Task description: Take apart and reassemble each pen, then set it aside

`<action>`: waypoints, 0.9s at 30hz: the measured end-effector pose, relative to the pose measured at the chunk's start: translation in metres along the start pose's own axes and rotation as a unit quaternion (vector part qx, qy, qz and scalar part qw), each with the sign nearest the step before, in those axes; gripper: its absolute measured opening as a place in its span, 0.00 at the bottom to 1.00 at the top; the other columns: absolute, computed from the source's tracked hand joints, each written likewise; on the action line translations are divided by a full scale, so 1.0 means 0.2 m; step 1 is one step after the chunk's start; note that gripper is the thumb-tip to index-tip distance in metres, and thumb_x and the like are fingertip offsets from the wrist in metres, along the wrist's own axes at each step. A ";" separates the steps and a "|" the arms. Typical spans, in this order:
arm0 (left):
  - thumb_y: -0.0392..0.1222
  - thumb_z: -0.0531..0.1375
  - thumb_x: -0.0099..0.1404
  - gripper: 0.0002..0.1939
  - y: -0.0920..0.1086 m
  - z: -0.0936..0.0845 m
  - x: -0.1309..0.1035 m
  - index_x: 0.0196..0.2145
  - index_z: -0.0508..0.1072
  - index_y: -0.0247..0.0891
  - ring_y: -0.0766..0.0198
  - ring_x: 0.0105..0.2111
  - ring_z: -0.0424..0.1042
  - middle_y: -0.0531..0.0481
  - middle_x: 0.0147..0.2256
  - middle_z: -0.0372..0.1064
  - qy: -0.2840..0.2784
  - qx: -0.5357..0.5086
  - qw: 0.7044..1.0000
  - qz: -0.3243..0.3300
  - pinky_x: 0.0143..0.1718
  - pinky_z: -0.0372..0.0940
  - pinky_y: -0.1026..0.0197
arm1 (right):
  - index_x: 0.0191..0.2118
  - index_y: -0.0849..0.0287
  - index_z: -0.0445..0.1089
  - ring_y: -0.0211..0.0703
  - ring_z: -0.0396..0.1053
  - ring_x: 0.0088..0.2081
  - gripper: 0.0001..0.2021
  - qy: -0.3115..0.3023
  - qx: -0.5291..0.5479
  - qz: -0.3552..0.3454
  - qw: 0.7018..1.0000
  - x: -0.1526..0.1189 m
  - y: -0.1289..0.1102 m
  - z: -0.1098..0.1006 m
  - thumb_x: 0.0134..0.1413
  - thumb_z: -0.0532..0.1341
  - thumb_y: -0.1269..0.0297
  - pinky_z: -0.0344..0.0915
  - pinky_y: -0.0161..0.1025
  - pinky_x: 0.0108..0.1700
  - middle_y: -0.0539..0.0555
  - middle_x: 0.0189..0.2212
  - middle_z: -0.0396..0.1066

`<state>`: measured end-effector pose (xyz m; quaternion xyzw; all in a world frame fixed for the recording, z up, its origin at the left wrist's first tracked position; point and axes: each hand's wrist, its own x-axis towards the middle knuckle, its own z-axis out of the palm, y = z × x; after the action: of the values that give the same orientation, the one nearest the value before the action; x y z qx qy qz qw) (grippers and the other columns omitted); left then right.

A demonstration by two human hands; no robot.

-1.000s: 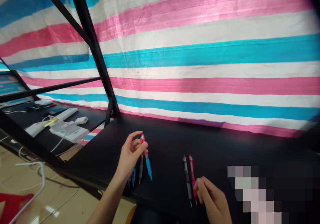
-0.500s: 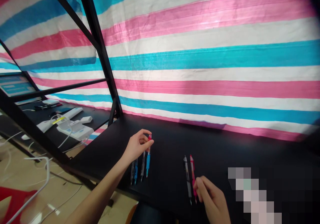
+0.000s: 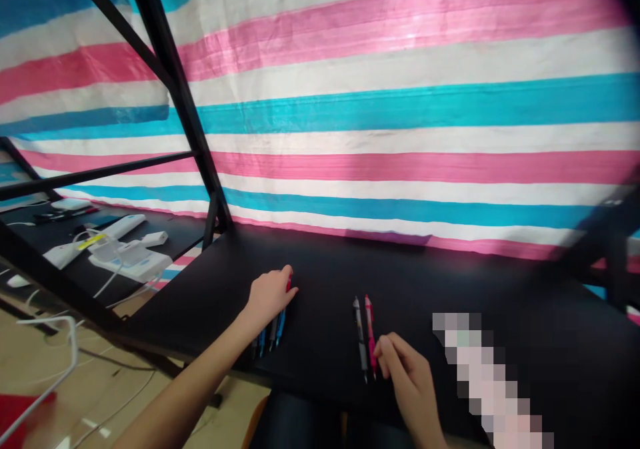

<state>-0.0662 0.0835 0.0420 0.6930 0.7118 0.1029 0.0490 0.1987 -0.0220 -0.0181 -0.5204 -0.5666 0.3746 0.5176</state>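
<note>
My left hand (image 3: 271,295) is closed round the upper part of a blue pen with a red top (image 3: 281,325), at the right end of a row of several pens on the black table (image 3: 320,269). The other pens, among them a blue pen (image 3: 262,343) and a dark pen (image 3: 273,334), are partly covered by my hand and forearm. Toward the right, a grey pen (image 3: 361,339) and a pink pen (image 3: 371,332) lie side by side. My right hand (image 3: 403,365) is beside the pink pen's lower end, fingers curled together; whether they hold anything is hidden.
Black metal posts (image 3: 185,102) rise at the left and back. Beyond them, power strips (image 3: 130,259) and white cables cover another table. A striped sheet (image 3: 400,162) hangs behind. A pixelated patch (image 3: 480,369) covers the right side.
The view has shifted a little to the right. My left hand has come down over the pens, and the blue pen with the red top now sits lower, mostly covered. My right hand stays beside the pink pen.
</note>
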 end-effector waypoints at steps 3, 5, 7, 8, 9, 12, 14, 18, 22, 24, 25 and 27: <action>0.45 0.61 0.65 0.12 0.03 0.00 -0.01 0.45 0.74 0.41 0.45 0.43 0.77 0.39 0.44 0.77 -0.010 0.062 0.998 0.003 0.42 0.66 0.53 | 0.24 0.56 0.66 0.42 0.63 0.27 0.22 0.049 -0.016 -0.046 0.998 -0.06 -0.04 -0.10 0.67 0.55 0.50 0.58 0.36 0.30 0.50 0.23 0.64; 0.45 0.59 0.67 0.11 0.05 -0.01 -0.02 0.45 0.74 0.40 0.46 0.43 0.77 0.39 0.45 0.77 -0.012 0.094 0.995 0.006 0.41 0.66 0.53 | 0.28 0.55 0.70 0.45 0.65 0.30 0.18 0.135 -0.042 -0.063 0.988 -0.10 -0.06 -0.24 0.66 0.57 0.51 0.60 0.38 0.33 0.52 0.26 0.66; 0.45 0.57 0.68 0.12 0.07 -0.03 -0.03 0.44 0.74 0.39 0.45 0.42 0.78 0.38 0.45 0.76 -0.013 0.123 0.992 0.009 0.39 0.67 0.53 | 0.32 0.54 0.72 0.47 0.66 0.34 0.14 0.219 -0.064 -0.052 0.972 -0.13 -0.05 -0.42 0.64 0.59 0.51 0.61 0.39 0.36 0.53 0.29 0.69; 0.45 0.55 0.69 0.12 0.08 -0.04 -0.04 0.44 0.75 0.39 0.44 0.41 0.78 0.37 0.45 0.76 -0.011 0.135 0.991 0.010 0.37 0.67 0.53 | 0.33 0.54 0.73 0.48 0.67 0.34 0.14 0.250 -0.083 -0.041 0.964 -0.15 -0.04 -0.52 0.64 0.59 0.51 0.61 0.40 0.36 0.54 0.30 0.70; 0.45 0.53 0.70 0.14 0.08 -0.04 -0.04 0.43 0.75 0.38 0.43 0.40 0.78 0.36 0.45 0.76 -0.010 0.146 0.989 0.013 0.36 0.67 0.52 | 0.35 0.54 0.74 0.48 0.67 0.35 0.15 0.275 -0.103 -0.034 0.955 -0.16 -0.02 -0.62 0.64 0.59 0.50 0.60 0.40 0.37 0.54 0.32 0.72; 0.45 0.51 0.71 0.17 0.10 -0.06 -0.05 0.42 0.76 0.34 0.38 0.39 0.78 0.33 0.43 0.75 -0.007 0.171 0.985 0.016 0.32 0.66 0.51 | 0.38 0.55 0.76 0.50 0.70 0.39 0.16 0.321 -0.127 -0.037 0.938 -0.17 0.06 -0.87 0.64 0.59 0.49 0.63 0.42 0.43 0.55 0.36 0.75; 0.45 0.48 0.72 0.19 0.11 -0.06 -0.06 0.45 0.75 0.33 0.38 0.38 0.78 0.32 0.43 0.75 -0.003 0.177 0.984 0.022 0.31 0.65 0.50 | 0.39 0.55 0.77 0.50 0.71 0.42 0.17 0.299 -0.149 -0.043 0.942 -0.14 0.11 -0.97 0.65 0.58 0.49 0.64 0.43 0.46 0.56 0.38 0.76; 0.50 0.49 0.73 0.22 0.17 0.00 -0.13 0.52 0.74 0.36 0.45 0.35 0.78 0.38 0.45 0.76 0.058 0.109 0.991 0.048 0.29 0.63 0.53 | 0.48 0.54 0.76 0.54 0.69 0.55 0.18 0.164 -0.167 -0.077 0.969 -0.01 0.18 -1.01 0.67 0.56 0.49 0.61 0.48 0.59 0.58 0.50 0.74; 0.49 0.53 0.71 0.18 0.26 0.16 -0.25 0.49 0.76 0.41 0.54 0.31 0.77 0.47 0.35 0.76 0.097 -0.045 0.986 0.129 0.28 0.63 0.58 | 0.53 0.52 0.76 0.53 0.61 0.65 0.22 0.055 -0.187 -0.069 0.978 0.14 0.25 -0.97 0.70 0.51 0.46 0.54 0.51 0.67 0.59 0.60 0.69; 0.50 0.55 0.70 0.16 0.30 0.25 -0.30 0.48 0.76 0.42 0.58 0.27 0.74 0.49 0.32 0.74 0.100 -0.162 0.962 0.194 0.29 0.66 0.59 | 0.54 0.52 0.76 0.54 0.60 0.66 0.23 0.043 -0.190 -0.062 0.979 0.17 0.28 -0.96 0.69 0.52 0.45 0.53 0.51 0.68 0.59 0.62 0.67; 0.49 0.56 0.70 0.16 0.31 0.28 -0.32 0.50 0.76 0.42 0.59 0.28 0.74 0.49 0.33 0.74 0.103 -0.210 0.946 0.223 0.31 0.67 0.60 | 0.55 0.52 0.75 0.54 0.59 0.67 0.24 0.044 -0.190 -0.060 0.979 0.18 0.30 -0.95 0.69 0.52 0.44 0.53 0.51 0.69 0.59 0.62 0.67; 0.45 0.57 0.70 0.15 0.33 0.33 -0.33 0.52 0.75 0.44 0.59 0.33 0.76 0.47 0.38 0.75 0.117 -0.259 0.924 0.257 0.37 0.70 0.60 | 0.57 0.51 0.75 0.55 0.55 0.69 0.24 0.042 -0.193 -0.056 0.979 0.17 0.32 -0.94 0.69 0.52 0.44 0.51 0.53 0.70 0.59 0.64 0.64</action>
<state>0.0144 0.0244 -0.0129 0.7984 0.4584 0.3731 0.1152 0.3983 0.0016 -0.0376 -0.5933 -0.6338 0.2066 0.4512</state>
